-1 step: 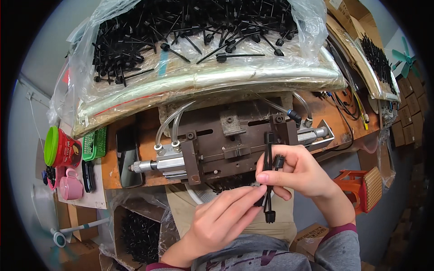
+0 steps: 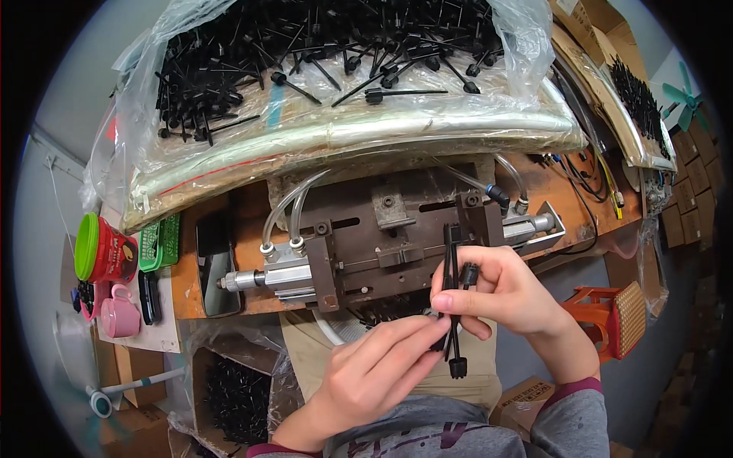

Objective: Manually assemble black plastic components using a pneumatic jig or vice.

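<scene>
Over my lap, in front of a brown metal fixture (image 2: 357, 284), my right hand (image 2: 508, 294) pinches several black plastic rods with ribbed knob ends (image 2: 458, 369). The rods stand nearly upright, with knobs at the top, at the bottom and beside my fingers. My left hand (image 2: 363, 374) comes in from the lower left, its fingers closed at the lower part of the rods. A dark knob shows at those fingertips, mostly hidden. Beyond the fixture, a large heap of the same black rods (image 2: 321, 46) lies on a plastic-lined tray (image 2: 336, 137).
Air cylinders (image 2: 290, 273) with clear hoses flank the fixture. A phone (image 2: 217, 263), green basket (image 2: 160, 244), red tub (image 2: 114, 256) and pink cup (image 2: 121, 313) sit leftward. Below stands a box of black rods (image 2: 237, 397). An orange stool (image 2: 603, 320) is at right.
The rods in my right hand have tilted very slightly, their upper ends shifting left. Both hands stay almost in place with the same closed grip.
</scene>
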Action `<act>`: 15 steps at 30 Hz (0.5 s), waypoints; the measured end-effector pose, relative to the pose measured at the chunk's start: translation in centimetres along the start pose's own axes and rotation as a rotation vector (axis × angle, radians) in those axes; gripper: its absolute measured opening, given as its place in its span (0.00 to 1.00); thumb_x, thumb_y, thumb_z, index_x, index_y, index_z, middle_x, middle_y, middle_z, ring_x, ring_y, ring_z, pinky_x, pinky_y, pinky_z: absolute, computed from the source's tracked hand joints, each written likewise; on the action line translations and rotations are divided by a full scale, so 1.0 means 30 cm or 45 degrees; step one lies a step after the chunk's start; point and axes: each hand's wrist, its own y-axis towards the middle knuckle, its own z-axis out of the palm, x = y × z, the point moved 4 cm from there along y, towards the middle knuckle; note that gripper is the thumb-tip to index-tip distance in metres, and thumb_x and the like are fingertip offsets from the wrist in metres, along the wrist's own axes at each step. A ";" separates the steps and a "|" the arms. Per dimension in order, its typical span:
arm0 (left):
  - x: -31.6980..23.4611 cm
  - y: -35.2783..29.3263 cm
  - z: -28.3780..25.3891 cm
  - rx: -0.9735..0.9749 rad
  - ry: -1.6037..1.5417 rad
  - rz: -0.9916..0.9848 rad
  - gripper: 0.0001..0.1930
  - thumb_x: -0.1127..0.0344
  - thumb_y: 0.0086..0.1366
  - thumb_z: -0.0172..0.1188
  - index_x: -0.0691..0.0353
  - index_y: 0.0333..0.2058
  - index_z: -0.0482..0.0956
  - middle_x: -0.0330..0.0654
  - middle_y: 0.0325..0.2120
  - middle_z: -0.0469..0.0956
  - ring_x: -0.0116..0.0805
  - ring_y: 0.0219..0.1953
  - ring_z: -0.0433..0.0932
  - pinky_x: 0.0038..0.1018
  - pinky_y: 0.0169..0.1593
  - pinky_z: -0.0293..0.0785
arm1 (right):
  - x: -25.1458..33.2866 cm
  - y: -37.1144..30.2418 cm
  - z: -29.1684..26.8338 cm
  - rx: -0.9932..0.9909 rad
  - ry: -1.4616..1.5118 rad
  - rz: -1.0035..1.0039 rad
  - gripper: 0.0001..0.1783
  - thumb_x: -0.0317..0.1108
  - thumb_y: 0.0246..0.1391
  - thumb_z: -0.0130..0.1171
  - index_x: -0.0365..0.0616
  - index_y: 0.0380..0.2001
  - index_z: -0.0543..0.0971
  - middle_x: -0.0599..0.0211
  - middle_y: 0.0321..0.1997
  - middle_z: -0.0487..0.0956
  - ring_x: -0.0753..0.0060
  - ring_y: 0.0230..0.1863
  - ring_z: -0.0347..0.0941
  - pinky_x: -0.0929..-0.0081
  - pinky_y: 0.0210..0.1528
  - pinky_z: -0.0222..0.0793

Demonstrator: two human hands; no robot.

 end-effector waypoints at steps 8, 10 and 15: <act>0.062 -0.024 0.018 0.030 0.247 -0.012 0.17 0.75 0.48 0.73 0.63 0.39 0.85 0.43 0.41 0.82 0.36 0.35 0.83 0.28 0.37 0.81 | 0.015 -0.027 -0.049 -0.366 -0.063 -0.260 0.11 0.26 0.59 0.64 0.33 0.42 0.78 0.66 0.28 0.80 0.87 0.18 0.71 0.88 0.17 0.61; 0.082 -0.021 0.041 0.039 0.399 0.012 0.15 0.74 0.48 0.73 0.63 0.38 0.84 0.44 0.44 0.82 0.36 0.34 0.82 0.29 0.38 0.80 | 0.011 -0.039 -0.060 -0.387 -0.062 -0.283 0.10 0.26 0.59 0.63 0.33 0.42 0.78 0.64 0.29 0.80 0.85 0.18 0.72 0.87 0.18 0.62; 0.123 -0.026 0.094 0.095 0.647 0.105 0.13 0.70 0.49 0.71 0.63 0.35 0.83 0.46 0.51 0.81 0.35 0.31 0.81 0.29 0.37 0.78 | -0.001 -0.063 -0.068 -0.403 -0.039 -0.342 0.07 0.25 0.60 0.62 0.32 0.40 0.78 0.61 0.29 0.81 0.82 0.18 0.73 0.85 0.19 0.65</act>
